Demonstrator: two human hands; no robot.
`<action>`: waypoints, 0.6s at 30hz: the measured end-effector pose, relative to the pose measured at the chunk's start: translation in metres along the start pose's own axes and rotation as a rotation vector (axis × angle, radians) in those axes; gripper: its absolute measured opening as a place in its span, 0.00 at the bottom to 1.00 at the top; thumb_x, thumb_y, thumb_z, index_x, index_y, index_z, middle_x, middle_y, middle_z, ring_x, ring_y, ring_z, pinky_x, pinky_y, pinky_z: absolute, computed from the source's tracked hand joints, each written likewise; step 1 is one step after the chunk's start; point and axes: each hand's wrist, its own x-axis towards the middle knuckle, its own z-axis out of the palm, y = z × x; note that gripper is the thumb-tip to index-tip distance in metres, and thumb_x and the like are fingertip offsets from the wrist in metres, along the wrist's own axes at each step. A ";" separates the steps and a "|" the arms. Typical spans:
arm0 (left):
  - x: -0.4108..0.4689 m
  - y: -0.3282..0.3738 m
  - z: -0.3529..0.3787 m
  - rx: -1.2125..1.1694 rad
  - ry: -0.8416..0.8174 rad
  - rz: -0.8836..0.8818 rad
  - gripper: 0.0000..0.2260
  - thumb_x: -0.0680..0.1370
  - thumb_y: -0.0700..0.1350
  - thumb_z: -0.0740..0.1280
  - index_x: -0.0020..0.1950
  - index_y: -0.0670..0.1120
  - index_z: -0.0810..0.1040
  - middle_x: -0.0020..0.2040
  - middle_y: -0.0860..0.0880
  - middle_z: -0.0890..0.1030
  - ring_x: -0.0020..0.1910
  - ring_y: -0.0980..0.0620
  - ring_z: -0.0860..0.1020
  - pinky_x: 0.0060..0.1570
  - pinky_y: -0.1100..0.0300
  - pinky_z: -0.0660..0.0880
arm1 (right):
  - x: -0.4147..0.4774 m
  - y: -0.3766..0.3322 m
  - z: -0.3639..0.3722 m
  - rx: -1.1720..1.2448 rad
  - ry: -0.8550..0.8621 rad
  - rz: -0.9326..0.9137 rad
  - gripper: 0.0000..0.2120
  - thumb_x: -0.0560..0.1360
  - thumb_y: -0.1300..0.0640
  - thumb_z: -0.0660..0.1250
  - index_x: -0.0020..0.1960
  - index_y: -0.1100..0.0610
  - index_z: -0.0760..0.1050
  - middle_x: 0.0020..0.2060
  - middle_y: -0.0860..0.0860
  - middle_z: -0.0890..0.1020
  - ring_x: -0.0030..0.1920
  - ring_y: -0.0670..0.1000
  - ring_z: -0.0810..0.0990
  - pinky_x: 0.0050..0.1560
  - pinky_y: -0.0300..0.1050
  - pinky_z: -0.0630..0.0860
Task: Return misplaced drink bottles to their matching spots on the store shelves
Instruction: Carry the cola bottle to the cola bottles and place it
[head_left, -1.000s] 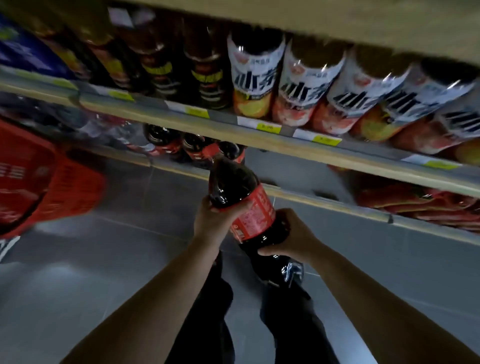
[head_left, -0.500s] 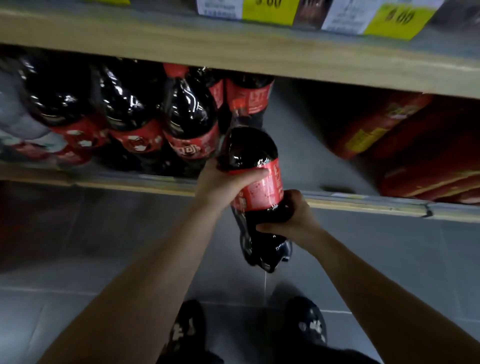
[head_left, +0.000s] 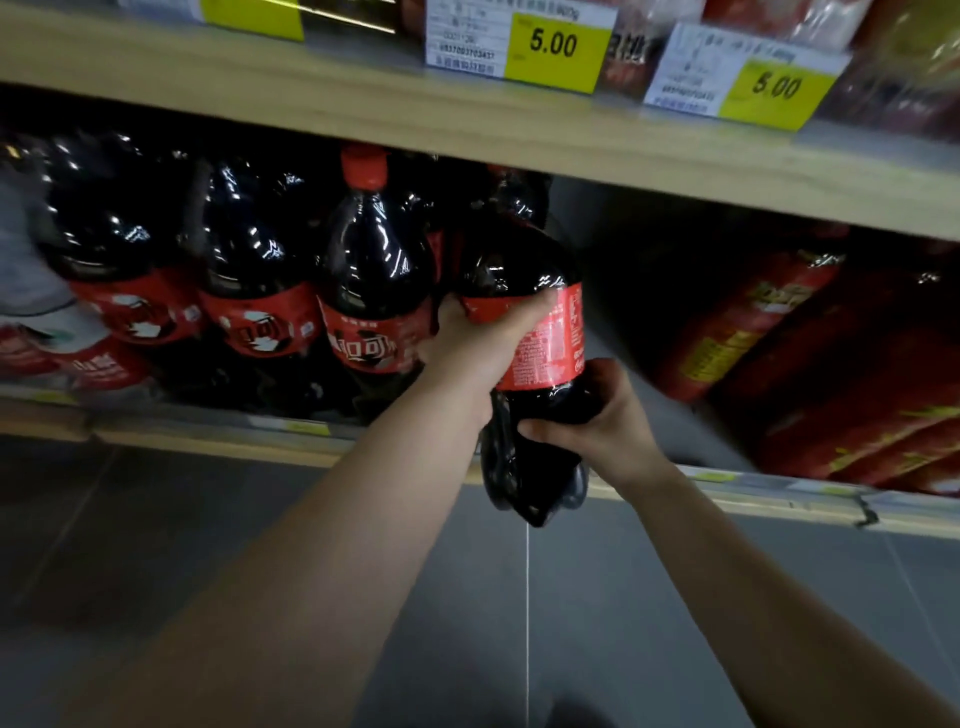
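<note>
I hold a large dark cola bottle (head_left: 524, 260) with a red label, tilted top-first into the lowest shelf. My left hand (head_left: 475, 345) wraps the label from the left. My right hand (head_left: 597, 421) grips the lower body from the right. The bottle's base hangs over the shelf's front edge (head_left: 208, 436), above the floor. Its neck and cap are hidden in the dark under the upper shelf board (head_left: 467, 124). Directly to its left stands a row of matching cola bottles (head_left: 374, 280) with red labels and a red cap.
Right of the held bottle is a bare grey gap (head_left: 618, 291), then red packs with yellow print (head_left: 810, 374) lying on the same shelf. Yellow price tags reading 5.00 (head_left: 553, 47) hang on the upper board. Grey floor tiles (head_left: 623, 623) lie below.
My view has dropped and closed in on the lowest shelf. The bottle has moved up and forward, its upper part now inside the shelf beside the cola row; both hands kept their grip.
</note>
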 end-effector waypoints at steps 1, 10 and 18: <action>0.000 0.001 0.001 0.001 -0.005 0.007 0.46 0.57 0.58 0.79 0.71 0.51 0.66 0.66 0.46 0.74 0.62 0.44 0.75 0.62 0.45 0.72 | 0.002 0.007 0.001 -0.001 0.015 0.035 0.29 0.54 0.53 0.83 0.52 0.47 0.76 0.44 0.43 0.84 0.46 0.42 0.83 0.46 0.43 0.80; -0.006 0.017 0.009 -0.160 -0.058 -0.011 0.15 0.71 0.38 0.66 0.57 0.43 0.73 0.48 0.48 0.79 0.45 0.54 0.77 0.36 0.61 0.66 | 0.027 0.026 0.001 0.075 0.082 0.077 0.35 0.55 0.57 0.84 0.54 0.51 0.68 0.49 0.46 0.80 0.47 0.36 0.80 0.43 0.31 0.77; 0.003 0.007 0.007 -0.216 0.006 0.033 0.22 0.68 0.32 0.61 0.62 0.38 0.67 0.57 0.47 0.76 0.52 0.55 0.74 0.50 0.55 0.69 | 0.048 0.037 0.022 0.057 0.087 0.018 0.39 0.56 0.57 0.83 0.57 0.49 0.62 0.51 0.41 0.76 0.51 0.35 0.76 0.47 0.33 0.74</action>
